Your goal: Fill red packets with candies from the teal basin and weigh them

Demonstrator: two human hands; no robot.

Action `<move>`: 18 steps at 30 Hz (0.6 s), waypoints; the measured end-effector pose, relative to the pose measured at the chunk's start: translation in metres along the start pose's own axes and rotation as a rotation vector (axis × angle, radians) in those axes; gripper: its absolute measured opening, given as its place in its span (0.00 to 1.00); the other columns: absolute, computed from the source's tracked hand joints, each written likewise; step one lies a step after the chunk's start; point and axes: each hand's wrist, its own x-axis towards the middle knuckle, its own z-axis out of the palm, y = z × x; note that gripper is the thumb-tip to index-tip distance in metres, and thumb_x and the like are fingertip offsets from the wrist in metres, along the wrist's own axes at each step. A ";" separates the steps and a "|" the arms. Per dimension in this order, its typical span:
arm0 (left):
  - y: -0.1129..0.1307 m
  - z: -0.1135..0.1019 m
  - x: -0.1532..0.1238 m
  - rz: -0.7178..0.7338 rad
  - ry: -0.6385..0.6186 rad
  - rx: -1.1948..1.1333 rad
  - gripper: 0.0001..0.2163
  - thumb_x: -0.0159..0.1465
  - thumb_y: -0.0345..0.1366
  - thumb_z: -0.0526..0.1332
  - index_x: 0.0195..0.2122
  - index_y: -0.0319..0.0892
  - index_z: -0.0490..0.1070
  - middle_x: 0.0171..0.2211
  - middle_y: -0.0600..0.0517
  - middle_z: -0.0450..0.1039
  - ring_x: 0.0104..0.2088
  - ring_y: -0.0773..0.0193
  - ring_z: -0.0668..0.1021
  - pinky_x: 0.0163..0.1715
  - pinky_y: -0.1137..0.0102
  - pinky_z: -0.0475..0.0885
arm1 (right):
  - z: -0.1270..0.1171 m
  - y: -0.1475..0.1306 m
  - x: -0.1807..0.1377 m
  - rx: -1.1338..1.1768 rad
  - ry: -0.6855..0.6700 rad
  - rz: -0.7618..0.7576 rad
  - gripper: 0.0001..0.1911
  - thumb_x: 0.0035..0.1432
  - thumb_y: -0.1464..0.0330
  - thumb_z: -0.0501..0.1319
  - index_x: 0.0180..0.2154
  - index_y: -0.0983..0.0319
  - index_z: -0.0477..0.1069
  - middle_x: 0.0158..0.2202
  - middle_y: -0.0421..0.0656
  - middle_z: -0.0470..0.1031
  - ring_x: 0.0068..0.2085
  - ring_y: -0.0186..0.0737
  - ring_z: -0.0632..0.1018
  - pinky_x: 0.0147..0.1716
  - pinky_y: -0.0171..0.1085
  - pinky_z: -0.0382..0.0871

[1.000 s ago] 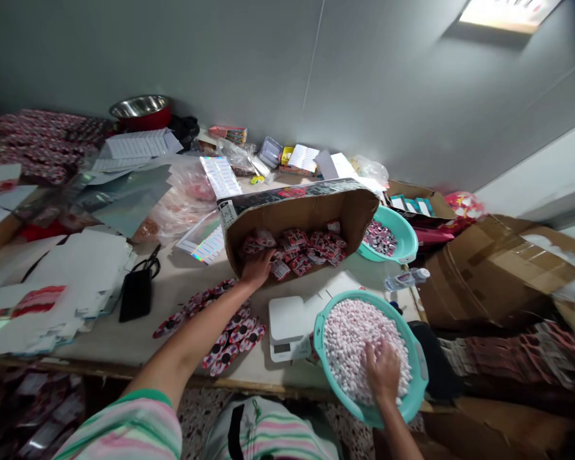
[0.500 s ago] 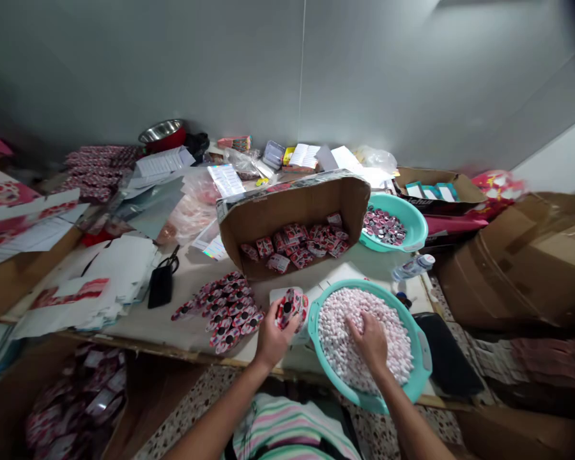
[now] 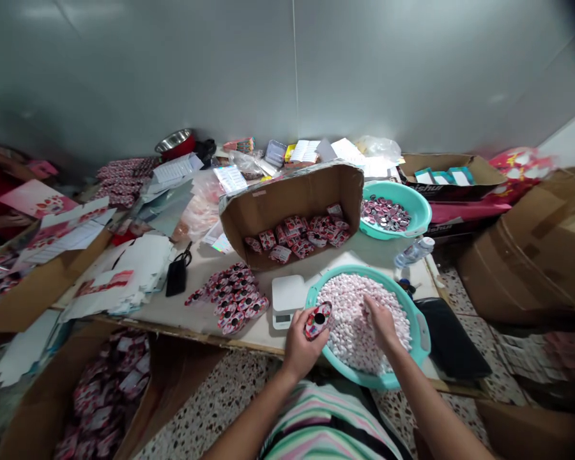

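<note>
Grey panelled walls back a crowded packing desk [image 3: 378, 254], its top buried under paper, plastic bags and cartons nearly to the wall. At the front edge, a teal basin [image 3: 416, 317] heaped with pink and white candies [image 3: 347, 319] overhangs the desk above a speckled floor [image 3: 220, 402]. The person's right hand [image 3: 381, 322] lies palm down in the candies with fingers bent; whether it grips any cannot be told. The left hand [image 3: 299, 345] is closed around a small red packet [image 3: 319, 319] with a round black spot, held at the basin's near left rim. A white scale [image 3: 287, 297] sits just beside the basin, with rows of matching red pouches [image 3: 232, 297] to its left. Behind them a cardboard box [image 3: 292, 198] lies on its side, open toward the person and part-filled with red packs. The only bare strip of desk runs between that box and the basin. A second teal basin [image 3: 419, 217] of small round pieces and a lying water bottle [image 3: 412, 252] crowd the right edge, where big brown cartons [image 3: 531, 255] hem in the desk. The letters "ishu" show on a black box [image 3: 434, 188] there; the rest is hidden. At far left, another person's hand [image 3: 9, 220] rests among printed sheets.
</note>
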 end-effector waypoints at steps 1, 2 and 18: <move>0.001 0.004 -0.001 0.005 -0.013 0.018 0.19 0.55 0.33 0.63 0.48 0.46 0.68 0.40 0.51 0.67 0.40 0.63 0.73 0.42 0.69 0.71 | -0.001 -0.005 -0.004 0.124 -0.001 0.079 0.20 0.46 0.51 0.63 0.26 0.60 0.63 0.20 0.36 0.65 0.21 0.32 0.65 0.19 0.32 0.58; 0.001 0.008 -0.002 0.011 -0.026 0.035 0.20 0.53 0.32 0.63 0.48 0.47 0.68 0.39 0.51 0.67 0.40 0.63 0.73 0.42 0.69 0.71 | -0.002 -0.009 -0.008 0.220 -0.014 0.149 0.18 0.46 0.54 0.64 0.27 0.60 0.63 0.20 0.35 0.64 0.20 0.30 0.64 0.17 0.31 0.57; -0.010 0.059 0.009 0.118 -0.305 0.149 0.20 0.53 0.31 0.62 0.48 0.48 0.67 0.46 0.51 0.72 0.47 0.57 0.73 0.48 0.63 0.69 | -0.013 -0.055 -0.043 0.822 -0.263 0.330 0.08 0.50 0.66 0.59 0.30 0.59 0.59 0.24 0.34 0.67 0.16 0.25 0.60 0.11 0.25 0.52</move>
